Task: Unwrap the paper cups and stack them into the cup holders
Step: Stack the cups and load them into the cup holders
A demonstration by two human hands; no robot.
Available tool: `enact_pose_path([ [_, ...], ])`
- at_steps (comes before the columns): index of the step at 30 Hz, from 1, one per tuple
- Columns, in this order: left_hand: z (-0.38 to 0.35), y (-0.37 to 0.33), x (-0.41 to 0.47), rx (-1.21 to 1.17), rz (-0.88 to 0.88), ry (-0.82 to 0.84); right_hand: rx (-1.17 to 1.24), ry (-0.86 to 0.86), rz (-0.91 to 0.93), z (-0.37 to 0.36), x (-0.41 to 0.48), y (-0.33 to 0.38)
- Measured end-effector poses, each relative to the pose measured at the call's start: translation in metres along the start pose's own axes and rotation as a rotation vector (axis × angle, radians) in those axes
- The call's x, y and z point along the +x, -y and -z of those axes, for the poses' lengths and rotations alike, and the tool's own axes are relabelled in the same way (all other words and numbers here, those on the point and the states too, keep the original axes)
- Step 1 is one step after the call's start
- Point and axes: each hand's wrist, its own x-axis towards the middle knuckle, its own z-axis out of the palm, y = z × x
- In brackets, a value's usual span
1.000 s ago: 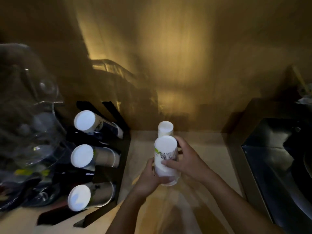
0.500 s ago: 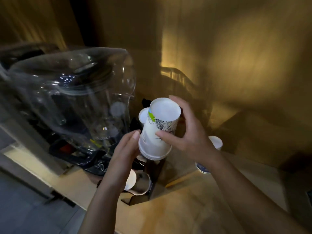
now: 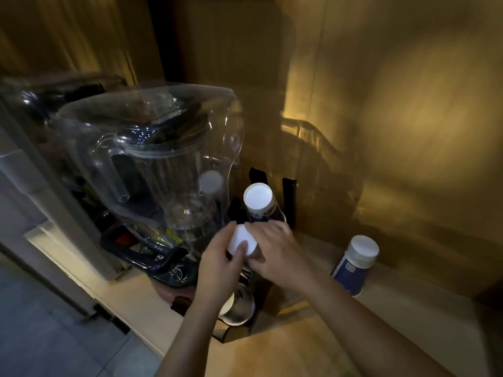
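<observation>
Both hands hold a white stack of paper cups point(image 3: 241, 242), bottom end toward me, over the middle slot of the black cup holder point(image 3: 288, 197). My left hand point(image 3: 221, 263) grips the stack from the left, thumb across its white base. My right hand point(image 3: 277, 250) wraps its right side. Another cup stack point(image 3: 258, 198) lies in the slot behind. A third cup stack point(image 3: 238, 306) lies in the near slot, partly hidden by my left wrist. A blue-and-white cup stack point(image 3: 353, 263) stands upside down on the wooden counter point(image 3: 313, 349) to the right.
A large clear blender jar point(image 3: 163, 164) on a dark base point(image 3: 152, 257) stands close to the left of the holder. The counter's front edge point(image 3: 109, 295) drops to a grey floor at lower left. A wooden wall rises behind.
The cup stack came down from chest height to the holder's middle slot. Both hands moved with it. The camera view swung left then settled over the holder.
</observation>
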Motion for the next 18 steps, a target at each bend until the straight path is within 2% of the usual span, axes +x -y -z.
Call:
enact_pose_path([
  [1, -0.004, 0.002, -0.001, 0.179, -0.069, -0.021, -0.044, -0.015, -0.001, -0.003, -0.001, -0.003],
  [3, -0.005, 0.003, 0.001, 0.378, -0.165, -0.050, -0.083, -0.035, 0.003, -0.003, 0.001, -0.005],
  [10, 0.005, -0.014, 0.010, 0.622, -0.173, 0.022, -0.078, 0.041, 0.038, 0.014, 0.003, -0.009],
  [15, -0.013, -0.051, 0.007, 0.476, -0.341, -0.027, 0.044, -0.084, -0.042, 0.038, -0.010, -0.029],
  [18, -0.041, -0.063, 0.009, 0.331, -0.364, 0.062, 0.051, -0.107, -0.186, 0.053, -0.023, -0.056],
])
